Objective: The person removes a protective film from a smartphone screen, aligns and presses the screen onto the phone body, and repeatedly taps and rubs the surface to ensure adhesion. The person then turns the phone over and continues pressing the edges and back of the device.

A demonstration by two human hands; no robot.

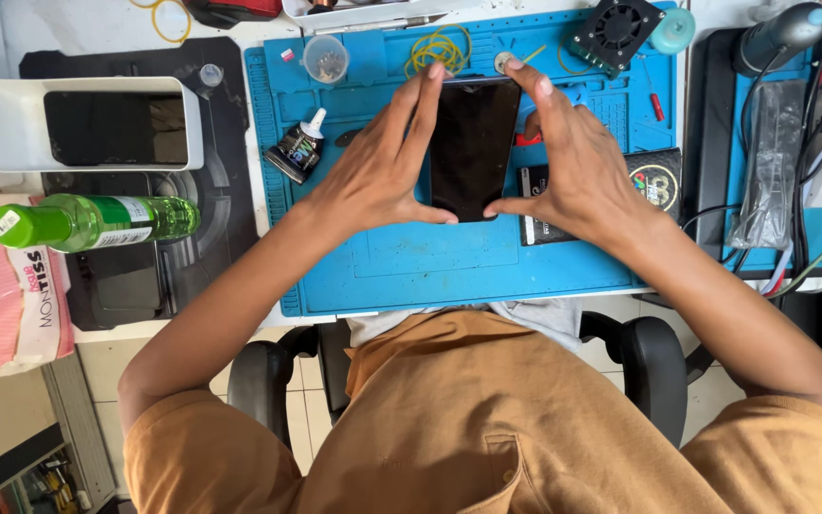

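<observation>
I see both hands, left hand and right hand, fingers clamped on the smartphone's edges above the blue repair mat (pressing edges evenly, I judge).

A white workbench carries a blue work mat. Left of the mat lies a black pad bearing a white tray and a green bottle on its side. Further left of the mat sits a pink tissue pack
</observation>
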